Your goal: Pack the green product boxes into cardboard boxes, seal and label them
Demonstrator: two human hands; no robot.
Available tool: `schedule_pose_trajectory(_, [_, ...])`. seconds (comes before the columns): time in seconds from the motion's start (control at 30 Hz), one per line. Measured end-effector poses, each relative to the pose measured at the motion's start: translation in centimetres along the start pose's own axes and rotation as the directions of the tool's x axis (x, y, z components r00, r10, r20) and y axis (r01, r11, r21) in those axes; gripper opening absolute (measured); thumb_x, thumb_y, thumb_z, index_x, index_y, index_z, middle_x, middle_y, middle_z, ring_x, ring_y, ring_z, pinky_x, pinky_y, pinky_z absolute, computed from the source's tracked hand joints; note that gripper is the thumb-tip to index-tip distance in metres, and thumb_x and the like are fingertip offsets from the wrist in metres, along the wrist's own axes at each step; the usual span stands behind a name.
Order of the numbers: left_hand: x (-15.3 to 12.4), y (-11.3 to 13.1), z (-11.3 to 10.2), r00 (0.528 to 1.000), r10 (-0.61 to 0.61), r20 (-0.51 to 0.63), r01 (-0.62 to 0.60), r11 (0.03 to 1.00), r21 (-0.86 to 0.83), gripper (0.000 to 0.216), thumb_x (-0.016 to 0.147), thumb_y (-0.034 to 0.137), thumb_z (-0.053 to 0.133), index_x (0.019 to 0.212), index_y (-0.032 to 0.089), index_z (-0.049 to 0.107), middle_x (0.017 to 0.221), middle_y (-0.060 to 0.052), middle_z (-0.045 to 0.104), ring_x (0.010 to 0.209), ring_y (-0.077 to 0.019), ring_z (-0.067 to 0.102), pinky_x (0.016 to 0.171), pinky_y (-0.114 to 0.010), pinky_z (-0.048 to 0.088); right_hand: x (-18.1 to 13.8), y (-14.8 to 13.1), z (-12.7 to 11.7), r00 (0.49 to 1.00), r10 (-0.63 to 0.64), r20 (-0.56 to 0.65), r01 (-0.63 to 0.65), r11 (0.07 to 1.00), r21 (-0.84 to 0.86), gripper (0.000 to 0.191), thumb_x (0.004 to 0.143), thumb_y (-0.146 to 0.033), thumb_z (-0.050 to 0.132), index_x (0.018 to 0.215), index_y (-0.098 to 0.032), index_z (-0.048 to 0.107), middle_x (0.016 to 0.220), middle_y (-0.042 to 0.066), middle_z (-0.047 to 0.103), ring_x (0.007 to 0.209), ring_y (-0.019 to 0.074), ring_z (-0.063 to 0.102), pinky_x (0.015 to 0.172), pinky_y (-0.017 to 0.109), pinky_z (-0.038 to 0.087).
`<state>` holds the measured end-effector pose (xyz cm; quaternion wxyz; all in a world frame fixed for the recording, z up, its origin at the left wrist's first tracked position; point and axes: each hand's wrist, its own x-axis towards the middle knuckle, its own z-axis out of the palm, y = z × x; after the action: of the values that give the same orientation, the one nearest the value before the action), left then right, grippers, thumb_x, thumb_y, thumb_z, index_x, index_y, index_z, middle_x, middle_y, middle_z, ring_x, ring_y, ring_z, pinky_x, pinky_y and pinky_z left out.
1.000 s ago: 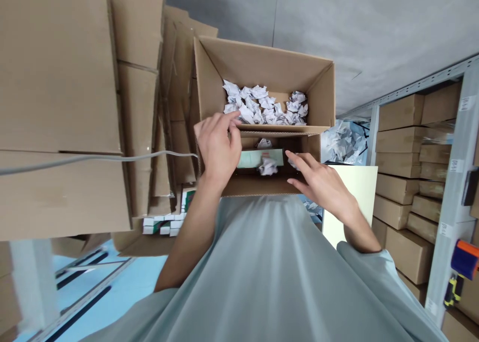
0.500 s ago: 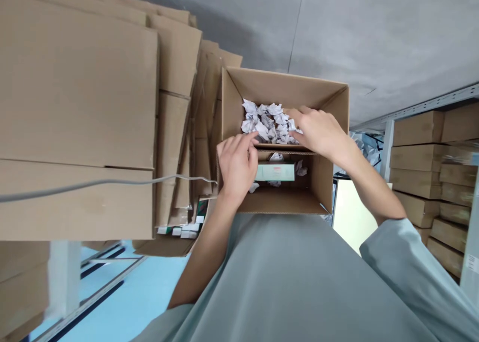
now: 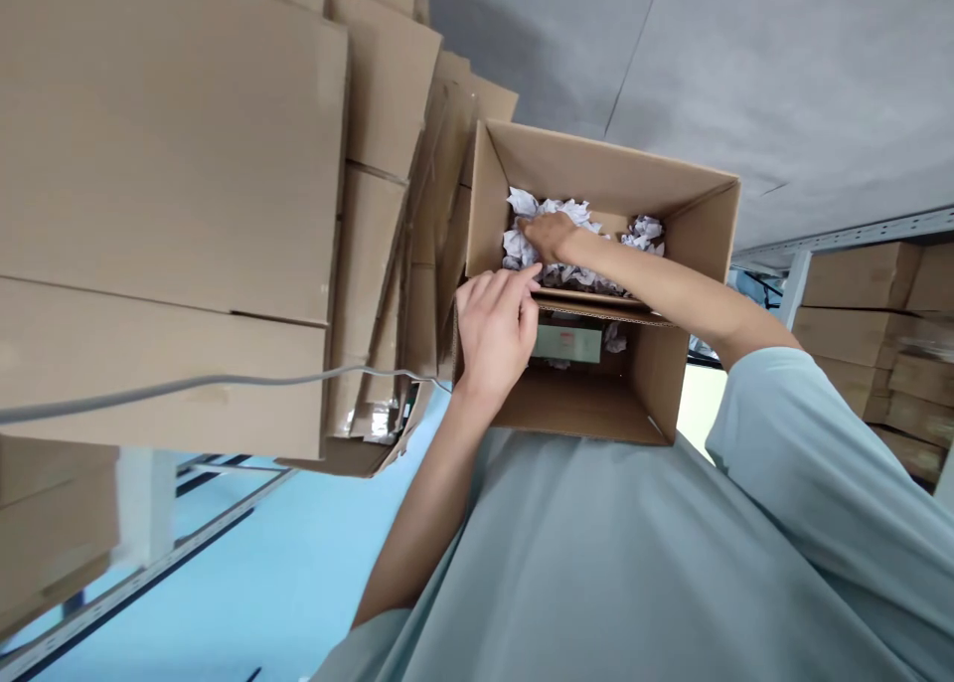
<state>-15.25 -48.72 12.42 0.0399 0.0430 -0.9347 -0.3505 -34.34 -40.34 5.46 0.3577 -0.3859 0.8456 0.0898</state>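
My right hand (image 3: 550,237) reaches down into the far cardboard box (image 3: 611,165), among crumpled white paper (image 3: 573,212) on its left side. Its fingertips are hidden in the paper, so their grip does not show. A separate clump of crumpled paper (image 3: 645,233) lies at the right end of that box. My left hand (image 3: 496,326) is closed over the left part of the edge where the far and near boxes meet. Inside the near cardboard box (image 3: 588,409) a pale green carton (image 3: 570,343) lies with a few paper pieces.
Flattened cardboard sheets (image 3: 171,165) stand stacked at the left, with a grey cable (image 3: 245,379) across their front. A metal rack with brown boxes (image 3: 857,274) is at the right. The grey floor (image 3: 708,56) lies beyond the boxes.
My right hand has moved left across the paper, from the right side of the far box. A paper clump now shows apart at the right. My left hand keeps its place on the edge.
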Motion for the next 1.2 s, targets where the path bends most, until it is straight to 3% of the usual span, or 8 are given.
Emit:
schedule_pose_trajectory(0.13, [0.0,0.0,0.1,1.0,-0.011,0.008,0.011,1.0,-0.009,0.044,0.106,0.016,0.046,0.137,0.029,0.075,0.116,-0.007,0.081,0.115,-0.0294,0.071,0.114,-0.046,0.045,-2.2,1.8,-0.7,0.999,-0.007,-0.039,0.011,0.995,0.101,0.075,0.089,-0.028,0.091,0.157,-0.013,0.062,0.151,0.023,0.074,0.134,0.0359,0.072,0.108,0.041,0.054])
schedule_pose_trajectory(0.27, [0.1,0.0,0.1,1.0,-0.006,0.003,0.006,1.0,-0.022,0.043,0.106,0.016,0.047,0.136,0.027,0.076,0.116,-0.007,0.081,0.115,-0.0295,0.07,0.115,-0.046,0.044,-7.0,4.4,-1.8,0.976,0.008,-0.218,0.044,0.972,0.233,0.066,0.093,-0.041,0.09,0.151,-0.018,0.067,0.144,0.017,0.076,0.132,0.0379,0.071,0.111,0.047,0.053])
schedule_pose_trajectory(0.43, [0.2,0.0,0.2,1.0,0.006,0.005,-0.006,1.0,-0.015,0.044,0.107,0.016,0.046,0.136,0.024,0.077,0.117,-0.009,0.081,0.117,-0.0296,0.07,0.115,-0.045,0.043,-16.5,5.5,-2.0,0.814,0.107,-0.57,0.132,0.922,0.363,0.045,0.101,-0.05,0.081,0.135,-0.022,0.075,0.134,0.012,0.076,0.121,0.0352,0.071,0.109,0.05,0.055])
schedule_pose_trajectory(0.57, [0.2,-0.1,0.4,1.0,0.016,-0.009,-0.016,1.0,-0.025,0.045,0.107,0.015,0.044,0.137,0.024,0.076,0.118,-0.008,0.082,0.119,-0.0285,0.071,0.117,-0.044,0.042,-25.3,2.2,-0.4,0.687,0.242,-0.685,0.142,0.88,0.454,0.037,0.107,-0.052,0.074,0.134,-0.027,0.074,0.13,0.01,0.076,0.113,0.0324,0.072,0.103,0.049,0.059])
schedule_pose_trajectory(0.73, [0.0,-0.3,0.7,1.0,0.02,-0.018,-0.021,0.999,-0.035,0.044,0.107,0.016,0.042,0.137,0.023,0.074,0.12,-0.008,0.081,0.122,-0.0274,0.071,0.119,-0.044,0.042,-31.5,-3.7,3.9,0.663,0.349,-0.662,0.135,0.814,0.565,0.038,0.111,-0.054,0.068,0.138,-0.027,0.074,0.132,0.011,0.076,0.118,0.0323,0.074,0.099,0.046,0.064])
schedule_pose_trajectory(0.9, [0.0,-0.8,1.0,0.999,0.034,-0.032,-0.036,0.998,-0.055,0.042,0.108,0.017,0.044,0.136,0.023,0.074,0.121,-0.008,0.081,0.125,-0.0273,0.071,0.124,-0.045,0.042,-30.8,-7.1,8.4,0.733,0.407,-0.545,0.031,0.78,0.624,0.039,0.112,-0.047,0.067,0.145,-0.027,0.072,0.14,0.011,0.075,0.118,0.0308,0.077,0.096,0.043,0.067])
schedule_pose_trajectory(1.03, [0.1,-1.0,1.0,0.998,0.053,-0.037,-0.056,0.994,-0.09,0.038,0.111,0.022,0.046,0.136,0.022,0.074,0.122,-0.009,0.081,0.129,-0.0282,0.072,0.127,-0.047,0.043,-30.1,-8.3,9.8,0.77,0.442,-0.461,-0.06,0.769,0.636,0.045,0.112,-0.041,0.067,0.155,-0.027,0.067,0.153,0.013,0.068,0.111,0.0298,0.08,0.086,0.042,0.069])
schedule_pose_trajectory(1.2, [-1.1,-0.6,-1.8,0.989,0.07,-0.128,-0.092,0.981,-0.172,0.035,0.114,0.035,0.053,0.143,0.024,0.07,0.141,-0.011,0.076,0.14,-0.0282,0.068,0.128,-0.045,0.048,-32.2,-8.9,10.1,0.71,0.538,-0.454,-0.099,0.714,0.693,0.043,0.115,-0.045,0.059,0.154,-0.028,0.066,0.149,0.013,0.071,0.102,0.028,0.081,0.084,0.043,0.069])
